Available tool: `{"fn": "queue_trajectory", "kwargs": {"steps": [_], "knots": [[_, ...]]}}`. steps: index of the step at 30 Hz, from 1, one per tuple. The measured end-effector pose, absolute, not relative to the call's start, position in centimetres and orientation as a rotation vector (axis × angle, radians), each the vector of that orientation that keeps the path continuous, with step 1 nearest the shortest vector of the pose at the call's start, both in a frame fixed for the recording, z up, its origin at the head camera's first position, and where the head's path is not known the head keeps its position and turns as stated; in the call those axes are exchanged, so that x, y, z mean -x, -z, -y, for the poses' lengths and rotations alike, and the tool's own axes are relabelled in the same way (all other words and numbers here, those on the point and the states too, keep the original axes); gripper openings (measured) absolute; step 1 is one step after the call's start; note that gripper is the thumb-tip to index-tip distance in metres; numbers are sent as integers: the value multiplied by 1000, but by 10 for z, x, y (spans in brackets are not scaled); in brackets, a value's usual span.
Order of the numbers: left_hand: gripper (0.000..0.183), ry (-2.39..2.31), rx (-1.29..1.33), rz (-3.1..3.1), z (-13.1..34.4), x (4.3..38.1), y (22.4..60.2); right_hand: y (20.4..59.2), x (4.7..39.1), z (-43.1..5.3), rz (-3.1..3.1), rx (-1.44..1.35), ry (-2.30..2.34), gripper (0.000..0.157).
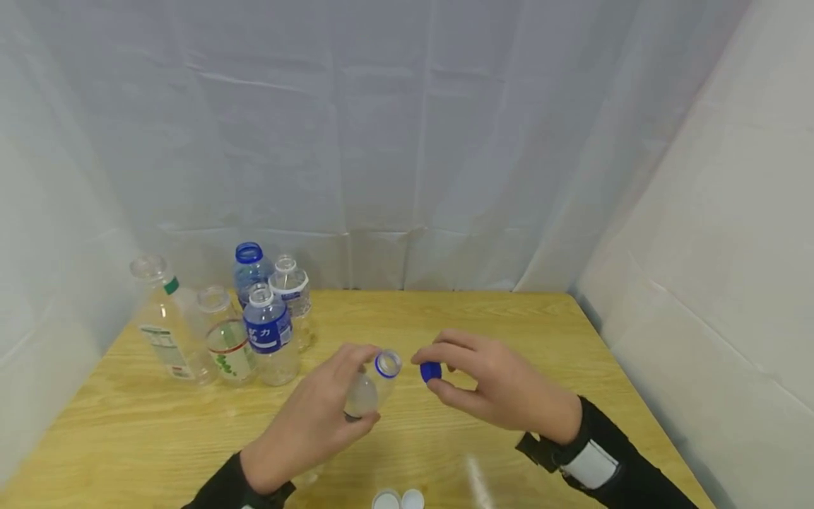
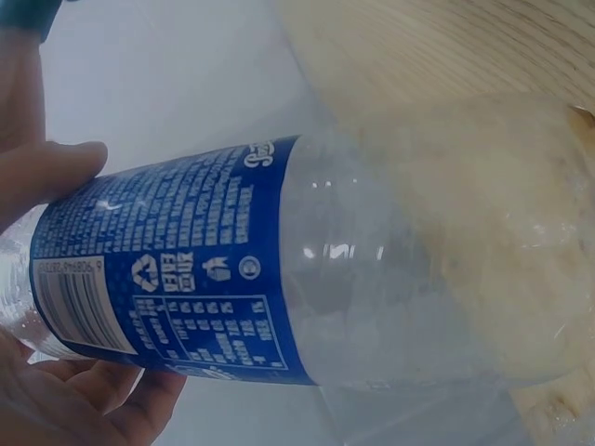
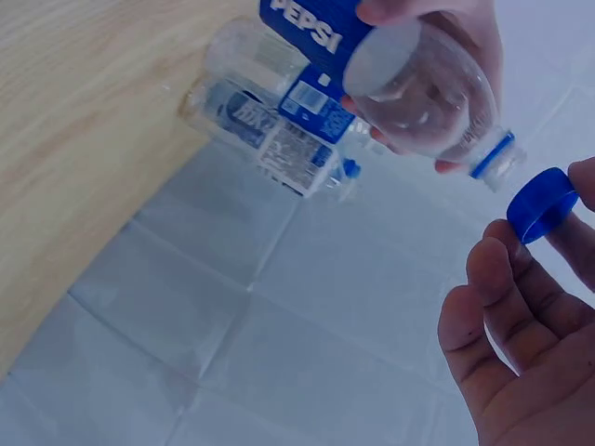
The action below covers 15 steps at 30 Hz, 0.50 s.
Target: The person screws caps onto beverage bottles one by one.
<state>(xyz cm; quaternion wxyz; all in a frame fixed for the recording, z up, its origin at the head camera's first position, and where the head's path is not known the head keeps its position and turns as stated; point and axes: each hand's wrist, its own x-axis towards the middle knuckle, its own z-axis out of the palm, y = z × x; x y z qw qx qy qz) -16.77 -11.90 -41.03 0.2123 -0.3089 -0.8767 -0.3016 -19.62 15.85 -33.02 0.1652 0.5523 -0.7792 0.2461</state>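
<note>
My left hand (image 1: 324,406) grips a clear plastic Pepsi bottle (image 2: 363,260) with a blue label (image 2: 177,251). The bottle's uncapped neck, with a blue ring (image 1: 388,364) round it, tilts toward the right hand. In the right wrist view the label reads PEPSI and the bottle's mouth (image 3: 504,169) is bare. Between thumb and fingers, my right hand (image 1: 499,378) pinches a blue bottle cap (image 1: 430,372). The right wrist view shows the cap (image 3: 542,204) just off the mouth, with a small gap between them.
Several uncapped plastic bottles stand at the left of the wooden table (image 1: 496,318), among them a tall clear one (image 1: 172,332) and a blue-labelled one (image 1: 270,332). Two white caps (image 1: 386,500) lie at the near edge. White sheets (image 1: 407,141) hang behind and beside the table.
</note>
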Motion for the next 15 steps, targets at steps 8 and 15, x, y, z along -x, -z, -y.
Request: {"fn": "queue_trajectory", "kwargs": {"steps": [8,15], "knots": [[93,839,888,2444,114,168,410,321,203,-148,2195,-1496,-712,31],[93,849,908,2456,112,167,408,322,204,-142,2209,-1461,-761,36]]}}
